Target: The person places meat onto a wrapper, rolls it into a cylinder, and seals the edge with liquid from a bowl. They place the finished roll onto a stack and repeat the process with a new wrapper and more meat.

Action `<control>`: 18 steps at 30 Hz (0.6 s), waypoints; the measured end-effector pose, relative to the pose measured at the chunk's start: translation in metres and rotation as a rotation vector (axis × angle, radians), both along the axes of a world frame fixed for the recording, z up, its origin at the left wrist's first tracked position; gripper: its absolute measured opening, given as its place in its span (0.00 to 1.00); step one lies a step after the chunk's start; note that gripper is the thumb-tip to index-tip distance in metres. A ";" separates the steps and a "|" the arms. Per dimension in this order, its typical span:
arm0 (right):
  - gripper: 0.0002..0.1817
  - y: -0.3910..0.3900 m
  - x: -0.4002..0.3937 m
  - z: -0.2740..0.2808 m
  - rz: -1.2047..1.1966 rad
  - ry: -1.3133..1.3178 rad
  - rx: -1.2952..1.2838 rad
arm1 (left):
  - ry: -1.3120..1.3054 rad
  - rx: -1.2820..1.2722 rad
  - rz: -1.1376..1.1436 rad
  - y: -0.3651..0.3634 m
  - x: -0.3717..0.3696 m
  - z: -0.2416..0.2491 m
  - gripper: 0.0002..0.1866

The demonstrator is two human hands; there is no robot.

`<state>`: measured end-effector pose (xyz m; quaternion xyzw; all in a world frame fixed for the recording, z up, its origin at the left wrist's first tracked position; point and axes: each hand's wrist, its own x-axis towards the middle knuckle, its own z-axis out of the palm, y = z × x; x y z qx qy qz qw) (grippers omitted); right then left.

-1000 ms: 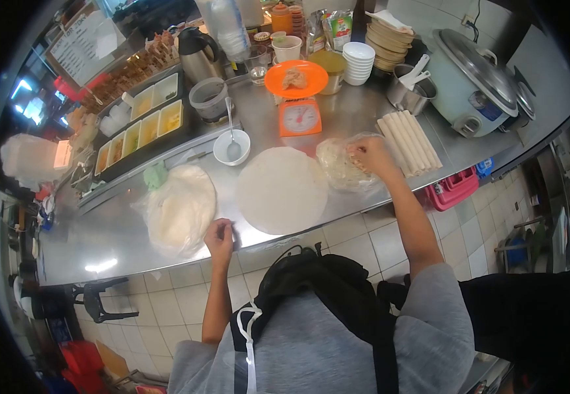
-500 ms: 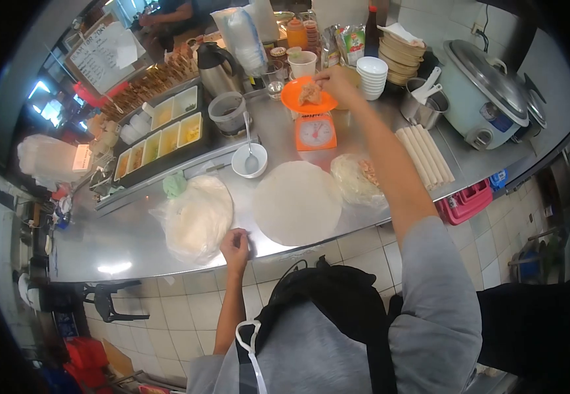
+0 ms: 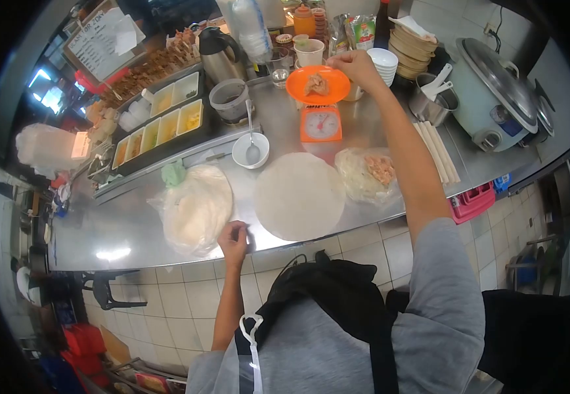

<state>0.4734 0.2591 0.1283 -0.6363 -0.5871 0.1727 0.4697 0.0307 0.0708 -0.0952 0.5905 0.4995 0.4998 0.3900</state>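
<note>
My right hand reaches over the scale, its fingers pinched at the far right rim of an orange plate. A lump of pinkish filling, perhaps raw meat, lies on that plate. Below the plate is the orange dial scale. At the counter's front edge my left hand is curled closed, beside a plastic bag of pale round wrappers; I see nothing in it. Between my arms a single round wrapper lies flat. To its right sits a clear bag with pinkish filling.
A white bowl with a spoon stands behind the wrappers. Several pale rolls lie right of my forearm. Farther right are a metal pot and a rice cooker. Topping trays and a thermos jug line the back left.
My right hand has shifted from over the plate to its far right rim, uncovering more of the plate. My left hand stays by the bag. The view has shifted slightly.
</note>
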 end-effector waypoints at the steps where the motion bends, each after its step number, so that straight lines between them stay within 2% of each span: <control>1: 0.13 -0.008 -0.001 0.010 0.027 -0.003 0.002 | -0.006 -0.003 -0.006 0.000 0.000 0.000 0.04; 3: 0.13 -0.016 0.002 0.015 0.048 -0.004 0.003 | -0.009 -0.009 -0.019 0.000 0.000 0.001 0.04; 5: 0.14 -0.014 0.008 0.013 0.174 -0.012 0.105 | -0.025 0.011 -0.029 0.001 0.000 0.001 0.04; 15: 0.10 -0.032 -0.004 0.033 0.170 -0.046 0.105 | -0.052 -0.011 -0.036 -0.002 0.003 0.013 0.05; 18: 0.09 -0.026 -0.007 0.036 0.207 -0.185 0.116 | -0.016 -0.019 -0.028 -0.002 0.003 0.016 0.05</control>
